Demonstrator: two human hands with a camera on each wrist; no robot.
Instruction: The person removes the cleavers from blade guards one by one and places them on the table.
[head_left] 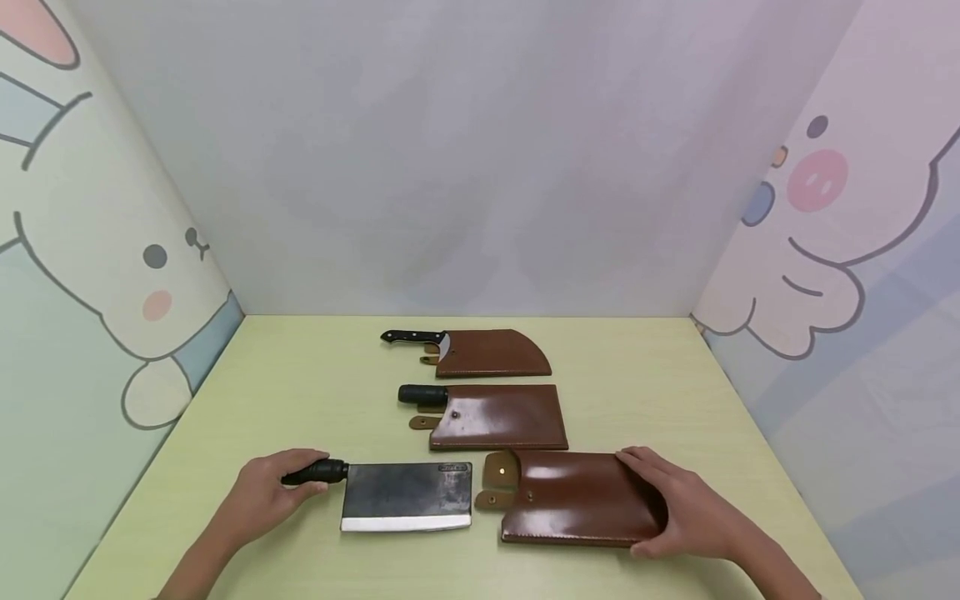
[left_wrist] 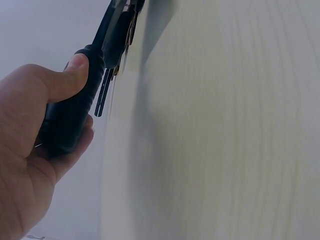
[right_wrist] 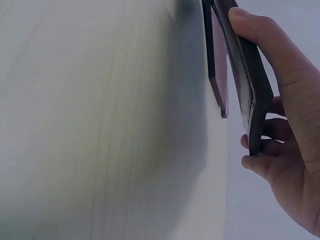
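My left hand point(head_left: 266, 493) grips the black handle of a cleaver point(head_left: 408, 493), thumb pressed along it in the left wrist view. The cleaver's dark rectangular blade points right, its bright cutting edge toward me. My right hand point(head_left: 686, 508) holds a brown leather sheath point(head_left: 588, 500) by its right end, thumb on the near edge and fingers on the far edge. Two tan snap straps point(head_left: 497, 500) stick out from the sheath's left end, a small gap from the blade tip. In the right wrist view the sheath point(right_wrist: 247, 80) stands off the tabletop, with a shadow beside it.
Behind lie two more sheathed cleavers on the pale wooden table point(head_left: 300, 375): one with a round black handle point(head_left: 422, 394), the other with a riveted black handle point(head_left: 412, 337). A grey back wall point(head_left: 465, 167) and cartoon-printed side panels point(head_left: 862, 250) enclose the table.
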